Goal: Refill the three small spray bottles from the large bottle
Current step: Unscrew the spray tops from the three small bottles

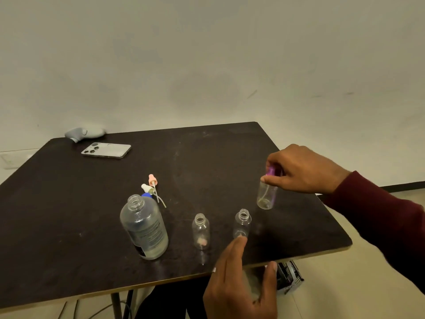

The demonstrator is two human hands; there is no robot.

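With two small bottles already uncapped beside the open large bottle: right hand pinching the purple sprayer on the third bottle, left hand spread, empty. Likely next: unscrewing it, steadying the body.

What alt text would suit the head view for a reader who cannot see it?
The right hand grips the purple spray cap on a small clear plastic bottle, lifted over the dark table. The open left hand nears two uncapped small clear bottles beside a large uncapped clear bottle.
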